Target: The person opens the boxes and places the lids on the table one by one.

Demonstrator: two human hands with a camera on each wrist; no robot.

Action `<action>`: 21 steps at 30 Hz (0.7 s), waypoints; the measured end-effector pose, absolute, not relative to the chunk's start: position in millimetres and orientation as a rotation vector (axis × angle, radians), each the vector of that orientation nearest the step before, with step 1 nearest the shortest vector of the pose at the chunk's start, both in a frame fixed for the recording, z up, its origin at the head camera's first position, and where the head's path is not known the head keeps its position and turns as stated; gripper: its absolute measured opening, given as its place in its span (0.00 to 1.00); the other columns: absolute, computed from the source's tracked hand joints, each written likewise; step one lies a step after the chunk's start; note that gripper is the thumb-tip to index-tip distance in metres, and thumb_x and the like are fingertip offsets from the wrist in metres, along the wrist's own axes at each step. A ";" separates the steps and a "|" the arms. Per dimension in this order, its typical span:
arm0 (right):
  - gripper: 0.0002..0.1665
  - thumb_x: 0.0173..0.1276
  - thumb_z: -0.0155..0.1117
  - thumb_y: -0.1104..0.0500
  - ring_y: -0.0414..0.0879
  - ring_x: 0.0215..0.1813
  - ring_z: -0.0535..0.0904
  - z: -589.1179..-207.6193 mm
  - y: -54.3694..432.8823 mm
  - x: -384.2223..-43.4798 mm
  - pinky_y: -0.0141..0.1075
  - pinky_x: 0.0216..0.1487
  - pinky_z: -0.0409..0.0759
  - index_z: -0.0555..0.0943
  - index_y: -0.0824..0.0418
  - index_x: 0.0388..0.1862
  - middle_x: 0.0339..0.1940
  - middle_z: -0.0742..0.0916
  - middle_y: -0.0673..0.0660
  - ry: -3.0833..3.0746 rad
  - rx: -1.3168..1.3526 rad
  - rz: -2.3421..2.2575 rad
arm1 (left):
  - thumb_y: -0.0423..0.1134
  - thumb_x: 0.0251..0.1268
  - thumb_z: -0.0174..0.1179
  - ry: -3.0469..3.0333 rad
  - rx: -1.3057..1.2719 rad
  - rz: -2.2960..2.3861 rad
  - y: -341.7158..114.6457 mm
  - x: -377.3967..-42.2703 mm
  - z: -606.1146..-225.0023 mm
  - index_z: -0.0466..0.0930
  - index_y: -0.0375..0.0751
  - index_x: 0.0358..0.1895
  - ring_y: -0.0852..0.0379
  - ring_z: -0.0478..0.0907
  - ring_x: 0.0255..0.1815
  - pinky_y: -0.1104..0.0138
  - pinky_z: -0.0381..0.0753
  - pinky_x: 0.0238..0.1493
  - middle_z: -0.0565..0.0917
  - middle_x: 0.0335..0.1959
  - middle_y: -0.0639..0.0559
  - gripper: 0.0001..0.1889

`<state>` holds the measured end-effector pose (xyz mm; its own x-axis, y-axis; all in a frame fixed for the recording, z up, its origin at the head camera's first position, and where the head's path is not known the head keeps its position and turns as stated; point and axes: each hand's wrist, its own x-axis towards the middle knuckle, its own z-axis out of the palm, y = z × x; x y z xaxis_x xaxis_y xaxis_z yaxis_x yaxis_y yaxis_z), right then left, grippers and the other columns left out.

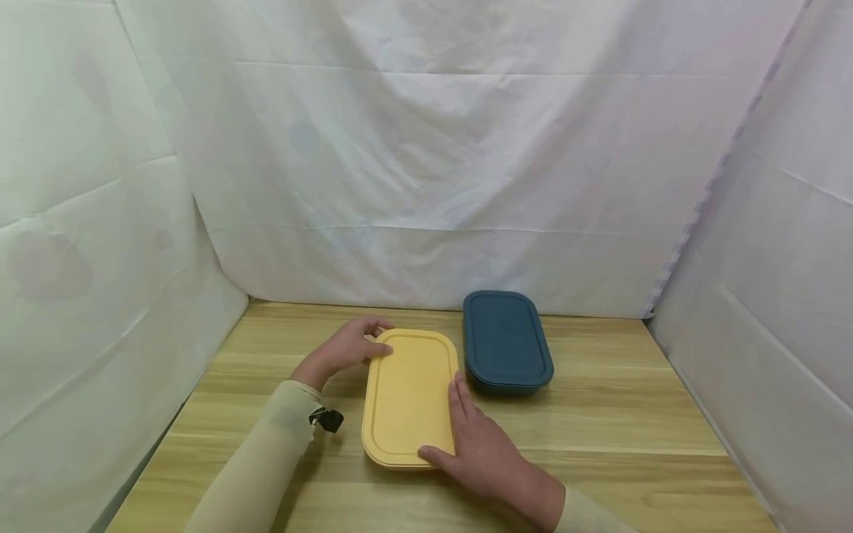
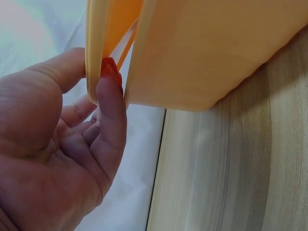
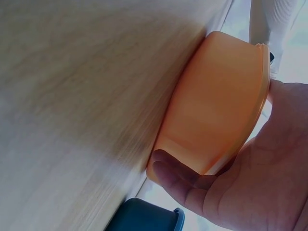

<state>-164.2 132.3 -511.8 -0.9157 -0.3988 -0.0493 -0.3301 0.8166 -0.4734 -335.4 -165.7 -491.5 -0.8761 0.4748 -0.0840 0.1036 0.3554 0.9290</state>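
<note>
A yellow rectangular food container stands on the table with its yellow lid on top. My left hand pinches the lid's rim at the far left corner, thumb above and fingers beneath. There, in the left wrist view, a gap shows between the raised lid edge and the container wall. My right hand grips the container's near right side. Its thumb lies on the lid, and its fingers bend against the orange-looking side wall in the right wrist view. The inside of the container is hidden.
A dark blue lidded container stands just right of the yellow one, toward the back. White cloth hangs behind and at both sides of the wood-grain table. A small black item is at the left sleeve cuff.
</note>
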 end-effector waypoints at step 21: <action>0.76 0.74 0.53 0.15 0.66 0.85 0.65 -512.4 133.1 -165.4 0.59 0.73 0.78 0.42 0.70 0.92 0.93 0.46 0.70 2.853 -0.583 -0.721 | 0.36 0.78 0.71 2.227 0.489 1.601 -165.4 -335.0 -492.5 0.74 0.34 0.78 0.46 0.91 0.40 0.53 0.93 0.43 0.81 0.52 0.38 0.31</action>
<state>-165.4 133.1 -512.4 -0.9148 -0.4018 -0.0412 -0.3341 0.8099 -0.4821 -335.0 -165.4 -492.5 -0.8779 0.4717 -0.0830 0.0714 0.3003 0.9512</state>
